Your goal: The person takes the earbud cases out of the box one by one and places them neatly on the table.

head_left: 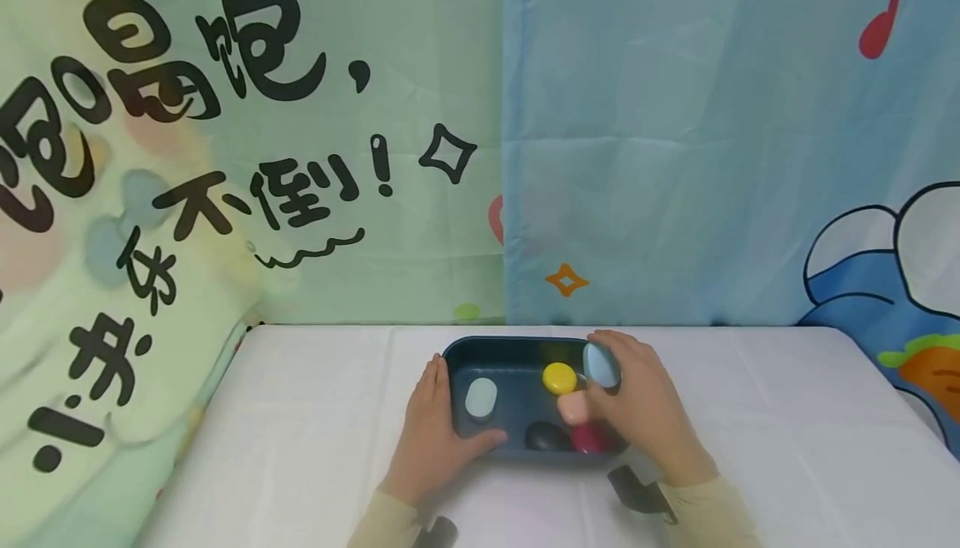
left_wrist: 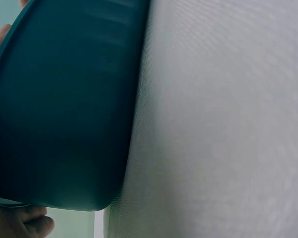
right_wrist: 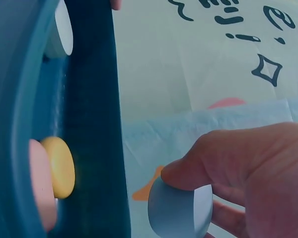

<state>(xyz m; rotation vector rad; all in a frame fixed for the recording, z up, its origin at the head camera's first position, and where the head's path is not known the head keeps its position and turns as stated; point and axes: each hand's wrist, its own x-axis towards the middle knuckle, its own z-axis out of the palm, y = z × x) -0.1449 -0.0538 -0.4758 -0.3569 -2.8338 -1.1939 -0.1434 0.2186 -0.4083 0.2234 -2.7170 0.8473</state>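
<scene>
A dark teal rectangular tray rests on the white table. At its left end my left hand holds it, fingers along the outer wall and thumb over the near rim. My right hand pinches a light blue rounded, pebble-like piece between thumb and fingers over the tray's right end. Inside the tray lie a pale grey oval piece at left, a yellow round piece right of centre, a pink piece beside it, and a black piece and a dark red piece along the near wall.
A white cloth covers the table around the tray. Behind it hang a printed green curtain and a blue curtain. Dark straps show near the wrists.
</scene>
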